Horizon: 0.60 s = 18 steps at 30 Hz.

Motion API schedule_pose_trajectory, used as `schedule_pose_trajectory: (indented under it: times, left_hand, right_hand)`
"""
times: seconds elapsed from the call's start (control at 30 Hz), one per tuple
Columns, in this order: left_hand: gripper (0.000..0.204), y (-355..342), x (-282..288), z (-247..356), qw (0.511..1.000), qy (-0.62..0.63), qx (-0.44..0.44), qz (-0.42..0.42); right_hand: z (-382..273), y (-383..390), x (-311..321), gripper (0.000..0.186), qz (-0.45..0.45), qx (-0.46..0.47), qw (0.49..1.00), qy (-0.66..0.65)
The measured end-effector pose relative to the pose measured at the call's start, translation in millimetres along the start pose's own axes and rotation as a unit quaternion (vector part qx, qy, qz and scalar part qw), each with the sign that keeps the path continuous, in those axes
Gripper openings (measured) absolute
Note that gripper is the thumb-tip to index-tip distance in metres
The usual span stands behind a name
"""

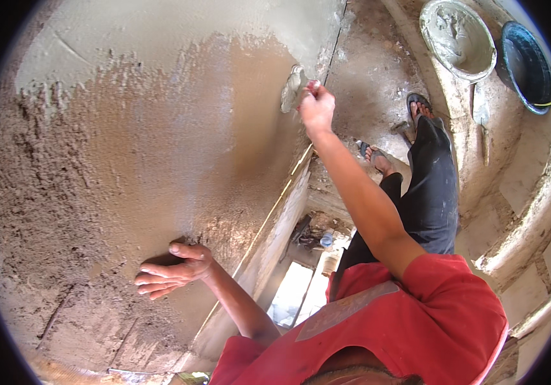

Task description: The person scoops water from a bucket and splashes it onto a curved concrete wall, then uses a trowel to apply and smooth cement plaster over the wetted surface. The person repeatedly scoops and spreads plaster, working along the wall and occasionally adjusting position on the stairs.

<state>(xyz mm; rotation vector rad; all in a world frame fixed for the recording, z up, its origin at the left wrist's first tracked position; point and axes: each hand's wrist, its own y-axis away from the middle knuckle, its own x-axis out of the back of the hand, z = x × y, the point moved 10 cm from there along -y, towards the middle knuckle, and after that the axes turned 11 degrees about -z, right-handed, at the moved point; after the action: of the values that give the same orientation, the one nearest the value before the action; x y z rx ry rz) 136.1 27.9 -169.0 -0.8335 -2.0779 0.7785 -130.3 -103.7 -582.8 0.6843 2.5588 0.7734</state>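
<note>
Pale grey plaster [179, 25] covers the wall [160, 147] from 11 to 12 o'clock, its ragged lower border giving way to a brown face that grows coarser toward 9 o'clock. Just past 12 o'clock is a plaster-smeared trowel [291, 88], its blade near the wall's right-hand margin, beside the lower reach of the grey coat. The right hand [318, 110] is by far the nearer one: its grip is wrapped around the reddish handle [314, 84], and the blade lies toward 10 o'clock from the knuckles, its long axis slanting from 1 o'clock to 7. Whether the blade sits flat on the wall or only an edge meets it, one cannot tell, since it shows narrow and slightly blurred.

The right arm reaches out nearly straight, from the red sleeve [449, 273] at 4 o'clock up toward 1 o'clock, the back of the hand in view. The left hand [176, 273], at 8 o'clock and well apart from the trowel, holds nothing; its fingers stretch toward 9 o'clock with the thumb parted above them, and it seems braced on the brown wall, the forearm slanting in from 6 o'clock.

Between 1 and 2 o'clock a round basin [473, 77] holds soft grey mortar [452, 32]; just beside it, at 2 o'clock, stands a black tub [510, 70]. A second trowel [481, 114] lies below the basin, its handle toward 6 o'clock.
</note>
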Motion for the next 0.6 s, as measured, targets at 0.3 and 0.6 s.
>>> schedule_pose_trajectory:
  times: [0.3,0.6]
  left_hand:
    - [0.073,-2,1,4,1.000,0.012,-0.002,0.002]
    - [0.070,-5,3,6,1.000,0.018,-0.003,0.000]
  right_hand:
    - [-240,161,-96,0.039,-0.009,0.317,0.930,0.183]
    - [-113,133,18,0.015,-0.030,0.216,0.976,-0.012]
